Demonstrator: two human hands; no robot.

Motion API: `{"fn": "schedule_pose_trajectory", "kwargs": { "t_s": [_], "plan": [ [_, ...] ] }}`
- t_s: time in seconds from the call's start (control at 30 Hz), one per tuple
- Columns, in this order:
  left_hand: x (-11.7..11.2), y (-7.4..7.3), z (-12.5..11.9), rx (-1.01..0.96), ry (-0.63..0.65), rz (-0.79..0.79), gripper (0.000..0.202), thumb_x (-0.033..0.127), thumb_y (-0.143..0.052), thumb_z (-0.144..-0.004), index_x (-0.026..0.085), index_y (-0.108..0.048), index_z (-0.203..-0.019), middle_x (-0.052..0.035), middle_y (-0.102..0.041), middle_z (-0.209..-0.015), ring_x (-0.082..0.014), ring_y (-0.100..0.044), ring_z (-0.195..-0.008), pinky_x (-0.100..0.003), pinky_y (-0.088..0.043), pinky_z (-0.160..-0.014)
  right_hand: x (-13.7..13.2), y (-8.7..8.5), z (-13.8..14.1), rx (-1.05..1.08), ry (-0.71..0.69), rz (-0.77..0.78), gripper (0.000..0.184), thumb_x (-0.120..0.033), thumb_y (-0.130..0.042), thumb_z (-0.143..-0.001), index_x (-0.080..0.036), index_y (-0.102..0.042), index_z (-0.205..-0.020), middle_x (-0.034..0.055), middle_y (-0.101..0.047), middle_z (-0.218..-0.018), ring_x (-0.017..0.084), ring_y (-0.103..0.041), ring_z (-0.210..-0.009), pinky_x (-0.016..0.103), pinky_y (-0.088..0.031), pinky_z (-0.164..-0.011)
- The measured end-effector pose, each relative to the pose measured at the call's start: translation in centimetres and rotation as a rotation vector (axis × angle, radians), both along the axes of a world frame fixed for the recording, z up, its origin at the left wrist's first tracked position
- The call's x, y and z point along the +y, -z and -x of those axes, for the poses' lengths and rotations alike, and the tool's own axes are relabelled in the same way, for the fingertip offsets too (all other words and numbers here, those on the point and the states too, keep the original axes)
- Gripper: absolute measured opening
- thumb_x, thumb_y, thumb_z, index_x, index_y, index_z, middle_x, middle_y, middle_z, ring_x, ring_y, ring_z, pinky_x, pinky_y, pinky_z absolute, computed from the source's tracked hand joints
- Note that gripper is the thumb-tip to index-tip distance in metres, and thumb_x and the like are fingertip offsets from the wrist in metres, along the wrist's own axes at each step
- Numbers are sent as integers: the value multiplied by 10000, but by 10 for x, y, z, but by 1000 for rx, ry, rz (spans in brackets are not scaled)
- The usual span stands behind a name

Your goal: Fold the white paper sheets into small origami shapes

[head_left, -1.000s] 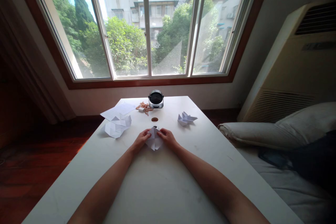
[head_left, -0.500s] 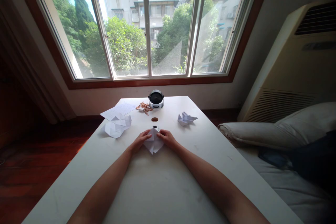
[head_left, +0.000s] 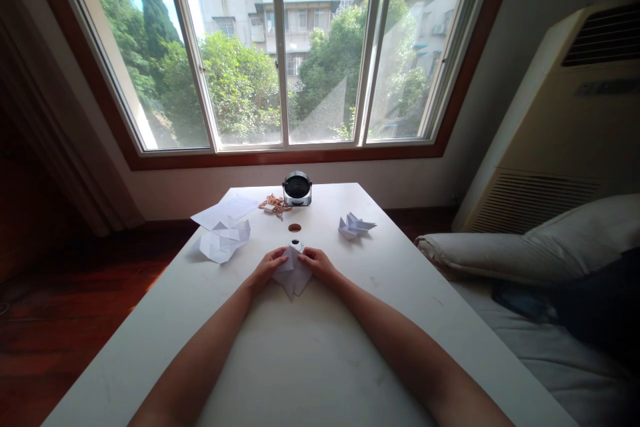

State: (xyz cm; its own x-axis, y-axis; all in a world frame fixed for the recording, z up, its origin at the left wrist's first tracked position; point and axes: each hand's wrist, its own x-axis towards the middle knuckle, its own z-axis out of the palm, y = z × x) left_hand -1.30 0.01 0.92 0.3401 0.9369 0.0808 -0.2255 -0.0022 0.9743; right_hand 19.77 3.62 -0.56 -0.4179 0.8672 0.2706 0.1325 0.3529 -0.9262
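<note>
Two hands grip a folded white paper [head_left: 294, 275] at the centre of the frame, low over a white table [head_left: 310, 360]. The left hand [head_left: 267, 268] pinches its left edge and the right hand [head_left: 320, 265] its right edge; their fingers hide the upper folds. Just beyond it, a small round object [head_left: 296, 243] is partly covered and hard to identify. Farther up left lies a printed sheet [head_left: 226, 209], its writing too small to read. A paper model [head_left: 354, 225] sits up right.
</note>
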Motion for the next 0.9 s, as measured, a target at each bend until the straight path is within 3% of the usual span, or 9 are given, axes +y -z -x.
{"fn": "schedule_pose_trajectory", "kwargs": {
  "t_s": [0.53,0.9],
  "plan": [
    [-2,-3,-1,12,-28,-12,462,385,-774,-785,145,-697,-1172,-124,-708,-1062,-197,-636,-834,-272,-467,-725,-1,0,0,-23,-2,-24,434,-566,-603,-822,-191,-447,-669,-32,-412,-633,120,-355,-609,238,-281,-545],
    [-3,-6,-2,37,-46,-23,513,439,-791,-751,141,-704,-1158,-120,-713,-1045,-210,-643,-855,-280,-469,-735,-6,-7,0,-46,3,-12,486,-630,-596,-802,-195,-434,-659,-29,-417,-619,122,-349,-606,235,-292,-543]
  ]
}}
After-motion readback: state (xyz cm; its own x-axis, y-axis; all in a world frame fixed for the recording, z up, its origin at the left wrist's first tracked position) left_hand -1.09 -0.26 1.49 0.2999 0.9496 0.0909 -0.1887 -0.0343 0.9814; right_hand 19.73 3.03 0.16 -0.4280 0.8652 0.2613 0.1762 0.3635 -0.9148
